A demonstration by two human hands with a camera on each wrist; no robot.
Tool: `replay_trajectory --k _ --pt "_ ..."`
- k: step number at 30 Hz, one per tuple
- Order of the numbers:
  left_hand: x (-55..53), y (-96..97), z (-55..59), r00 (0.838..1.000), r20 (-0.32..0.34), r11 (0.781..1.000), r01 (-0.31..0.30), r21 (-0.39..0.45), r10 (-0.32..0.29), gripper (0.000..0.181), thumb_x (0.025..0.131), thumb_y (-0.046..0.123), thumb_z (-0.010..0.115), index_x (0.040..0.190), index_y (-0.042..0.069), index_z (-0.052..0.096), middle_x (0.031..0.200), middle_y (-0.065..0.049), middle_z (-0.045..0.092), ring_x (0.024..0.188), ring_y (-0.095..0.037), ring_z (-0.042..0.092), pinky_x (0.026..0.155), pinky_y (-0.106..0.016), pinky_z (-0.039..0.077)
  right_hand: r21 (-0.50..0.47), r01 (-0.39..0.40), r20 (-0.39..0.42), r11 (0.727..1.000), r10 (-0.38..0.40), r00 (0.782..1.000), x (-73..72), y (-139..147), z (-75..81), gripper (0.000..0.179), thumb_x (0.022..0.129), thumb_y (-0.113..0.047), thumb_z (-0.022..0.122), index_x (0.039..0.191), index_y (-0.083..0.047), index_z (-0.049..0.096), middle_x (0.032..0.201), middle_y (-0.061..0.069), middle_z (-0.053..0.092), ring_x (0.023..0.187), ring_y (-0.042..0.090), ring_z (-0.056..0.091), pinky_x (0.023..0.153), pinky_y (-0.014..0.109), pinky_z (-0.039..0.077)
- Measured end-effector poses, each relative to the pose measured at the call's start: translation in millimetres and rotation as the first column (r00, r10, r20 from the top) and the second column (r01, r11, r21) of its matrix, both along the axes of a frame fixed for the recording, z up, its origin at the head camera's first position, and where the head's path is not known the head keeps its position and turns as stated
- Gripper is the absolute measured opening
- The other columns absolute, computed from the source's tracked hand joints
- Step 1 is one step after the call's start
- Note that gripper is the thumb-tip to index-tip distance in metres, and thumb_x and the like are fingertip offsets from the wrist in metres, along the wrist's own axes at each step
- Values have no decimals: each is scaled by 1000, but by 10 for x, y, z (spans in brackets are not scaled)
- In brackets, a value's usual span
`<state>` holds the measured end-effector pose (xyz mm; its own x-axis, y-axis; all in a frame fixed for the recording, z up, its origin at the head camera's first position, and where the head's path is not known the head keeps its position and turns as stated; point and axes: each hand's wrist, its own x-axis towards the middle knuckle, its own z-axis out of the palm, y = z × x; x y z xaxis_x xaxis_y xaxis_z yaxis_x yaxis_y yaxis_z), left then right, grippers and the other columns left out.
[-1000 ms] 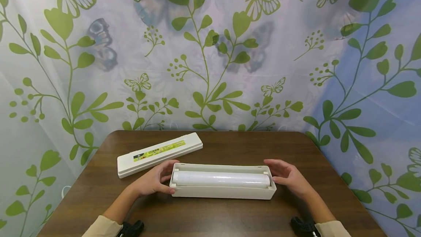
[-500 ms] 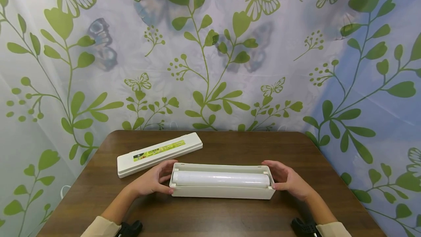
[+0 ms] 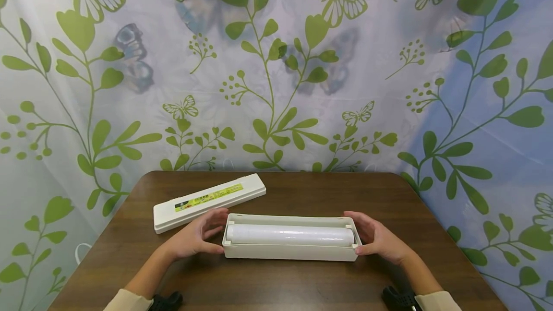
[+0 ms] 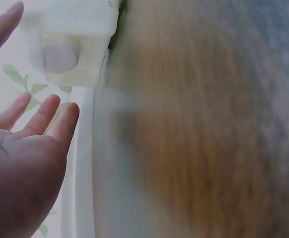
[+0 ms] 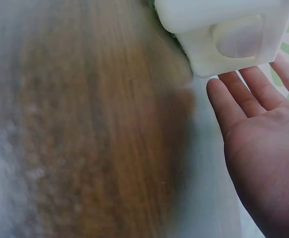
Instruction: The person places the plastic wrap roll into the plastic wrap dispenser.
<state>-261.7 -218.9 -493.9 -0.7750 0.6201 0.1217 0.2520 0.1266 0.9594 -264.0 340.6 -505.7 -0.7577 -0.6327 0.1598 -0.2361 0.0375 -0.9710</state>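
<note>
A long white box [image 3: 289, 253] without its lid lies crosswise on the brown table [image 3: 328, 282], a shiny white roll that looks like cling film [image 3: 289, 235] inside it. At its left end my left hand [image 3: 190, 240] is spread with thumb and fingers apart, a small gap off the box. My right hand [image 3: 382, 241] is at the other end, thumb tip right at the front corner and fingers reaching along the far side. Its fingers [image 5: 258, 87] look loosely extended by the box's end wall in the right wrist view. Behind the left hand lies the white lid [image 3: 250, 189] with a yellow-green label.
A hanging curtain [image 3: 276, 85] with green leaves and butterflies rises just behind the table's far edge. The dark wrist straps [image 3: 397, 297] sit near the table's front.
My left hand has drawn slightly left, its thumb coming away from the box. My right hand has moved in against the right end, and the box has shifted very slightly left.
</note>
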Motion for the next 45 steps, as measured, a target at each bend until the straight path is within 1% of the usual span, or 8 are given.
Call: replay_trajectory --k 5,11,15,19,26,31,39,45 --pt "37 -74 23 998 -46 999 -42 -17 41 94 82 7 85 155 -1 27 157 -34 32 145 -54 31 116 -35 41 6 -7 -7 1000 7 1000 12 -17 19 94 83 1 79 158 4 23 158 17 42 138 8 50 107 21 47" --pt "68 -182 51 992 -83 994 -97 -45 93 90 82 2 83 155 5 31 156 -32 33 146 -50 31 117 -44 36 49 -7 -5 999 7 1000 2 -22 17 98 81 1 80 158 6 18 155 29 37 133 10 53 105 24 50" --pt "84 -251 70 986 -123 992 -116 -52 108 90 82 4 84 154 2 30 155 -34 34 146 -21 43 117 -40 38 84 -8 -3 996 8 1000 -3 -29 8 100 80 1 81 157 7 16 151 33 37 128 11 56 102 27 52" --pt "93 -314 82 982 -142 990 -133 -39 126 91 82 5 85 154 -4 30 154 -36 35 137 6 45 116 -22 40 68 -18 -4 998 18 1000 -1 -42 4 99 80 4 80 155 11 16 148 37 38 125 13 58 100 29 54" --pt "85 -438 66 944 -257 965 -240 -107 207 89 81 11 87 151 -5 35 150 -32 44 141 -45 44 113 -15 39 59 -17 -25 998 19 999 0 -48 4 95 80 7 78 154 12 19 144 36 41 122 13 58 96 31 55" --pt "79 -558 26 922 -301 943 -298 -146 245 91 79 17 90 151 -4 37 149 -28 48 139 -46 45 113 -18 41 61 -11 -28 998 13 1000 -8 -49 -11 93 81 7 77 154 11 20 144 36 41 122 12 58 97 30 55" --pt "62 -745 65 909 -302 935 -335 -117 287 87 81 16 88 150 -3 38 148 -30 48 136 -2 49 108 -8 39 53 -7 -26 999 9 1000 -3 -54 -15 90 81 6 78 153 9 23 143 30 46 121 12 58 96 32 55" --pt "47 -850 141 875 -345 915 -392 -94 340 80 80 15 88 147 3 44 145 -29 50 131 8 48 107 -7 39 45 -10 -15 999 11 1000 -1 -47 -20 91 82 6 77 153 10 21 144 30 45 121 13 59 95 33 56"
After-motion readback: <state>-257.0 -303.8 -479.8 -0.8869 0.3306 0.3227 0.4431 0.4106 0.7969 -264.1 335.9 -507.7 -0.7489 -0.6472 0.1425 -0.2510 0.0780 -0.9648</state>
